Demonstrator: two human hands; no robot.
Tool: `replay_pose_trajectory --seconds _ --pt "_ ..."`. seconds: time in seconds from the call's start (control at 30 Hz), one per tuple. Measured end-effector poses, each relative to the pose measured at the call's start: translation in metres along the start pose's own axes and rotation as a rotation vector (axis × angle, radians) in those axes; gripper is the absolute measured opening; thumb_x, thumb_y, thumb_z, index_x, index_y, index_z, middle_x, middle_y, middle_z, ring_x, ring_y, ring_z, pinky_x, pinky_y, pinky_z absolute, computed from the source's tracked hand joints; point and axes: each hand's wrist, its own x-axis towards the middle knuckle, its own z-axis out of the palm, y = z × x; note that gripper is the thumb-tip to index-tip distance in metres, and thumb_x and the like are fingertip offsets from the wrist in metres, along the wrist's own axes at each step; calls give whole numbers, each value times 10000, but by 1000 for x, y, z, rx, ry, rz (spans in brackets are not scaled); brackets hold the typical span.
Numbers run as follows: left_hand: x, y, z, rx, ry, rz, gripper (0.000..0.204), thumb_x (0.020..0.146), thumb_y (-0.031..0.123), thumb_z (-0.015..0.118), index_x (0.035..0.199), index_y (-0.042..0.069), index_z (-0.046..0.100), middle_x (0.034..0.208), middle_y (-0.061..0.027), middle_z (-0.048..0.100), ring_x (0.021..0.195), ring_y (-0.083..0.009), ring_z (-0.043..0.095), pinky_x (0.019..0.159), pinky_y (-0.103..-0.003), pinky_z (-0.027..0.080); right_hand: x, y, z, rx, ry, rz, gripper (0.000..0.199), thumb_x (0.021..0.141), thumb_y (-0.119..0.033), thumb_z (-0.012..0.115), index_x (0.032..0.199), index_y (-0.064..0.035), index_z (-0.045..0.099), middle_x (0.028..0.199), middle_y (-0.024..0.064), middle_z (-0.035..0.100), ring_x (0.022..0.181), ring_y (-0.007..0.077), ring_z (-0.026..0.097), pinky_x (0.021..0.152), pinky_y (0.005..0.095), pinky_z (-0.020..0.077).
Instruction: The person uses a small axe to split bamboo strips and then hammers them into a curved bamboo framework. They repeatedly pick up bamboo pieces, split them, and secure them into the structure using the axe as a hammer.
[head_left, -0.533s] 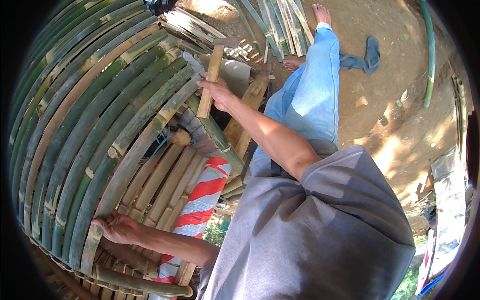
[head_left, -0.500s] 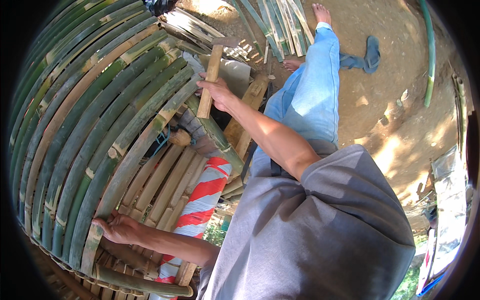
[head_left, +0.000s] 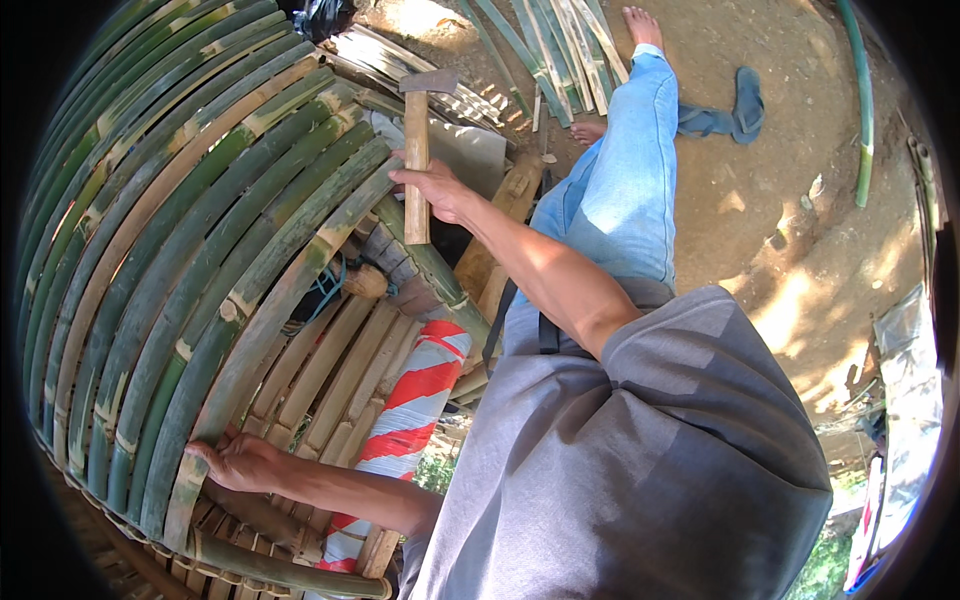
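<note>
A curved green bamboo slat forms the nearest edge of a wide row of bamboo slats on the left. Closed around its lower part, my left hand grips the slat with the thumb on top; the other fingers are partly hidden beneath it. My right hand is closed on a hammer, whose wooden handle runs up and down the picture with the dark metal head at the top. The fingertips of that hand lie close to the slat's upper end; whether they touch it I cannot tell.
A roll wrapped in red and white stripes lies by my left forearm, beside a floor of bamboo strips. Split bamboo lies on the ground near my feet. A dark sandal and a long green pole are to the right.
The hammer has shifted slightly left and its handle now stands more upright. My left hand stays on the slat at nearly the same place.
</note>
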Motion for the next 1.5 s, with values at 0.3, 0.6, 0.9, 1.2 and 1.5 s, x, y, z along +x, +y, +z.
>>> replay_pose_trajectory --seconds 0.3,0.6,0.9,1.2,1.5 --pt "4 -4 -5 5 8 9 511 954 242 619 1223 -173 487 1305 -249 504 1168 -339 529 1014 -464 446 0 -1 2 7 -12 26 648 837 -168 732 1411 -60 451 1330 148 492 1068 234 544 870 364 493" --pt "-3 -3 -1 -22 -74 38 441 947 257 629 1182 -106 537 1268 -201 558 1113 -293 583 951 -446 514 0 3 6 31 41 -32 623 837 -126 725 1401 -41 475 1288 130 566 1063 204 577 855 334 492" --pt "-34 -23 26 43 -109 -72 430 924 290 674 1107 -88 586 1141 -173 620 907 -192 637 768 -358 560 1 4 5 19 4 -12 657 855 -160 721 1435 -72 425 1378 115 494 1179 226 504 927 384 453" --pt "-109 -106 93 35 -332 -335 489 915 262 682 1116 -159 535 1123 -249 609 1018 -332 652 914 -433 583 -7 1 15 19 104 -31 568 852 -106 715 1376 -51 503 1258 100 585 1011 188 583 819 333 501" --pt "-116 -118 88 58 -274 -404 483 905 299 695 1014 -153 564 977 -215 644 879 -314 680 826 -399 609 2 17 -2 118 14 -41 536 805 -121 765 1299 -87 560 1020 52 602 876 164 561 752 334 482"
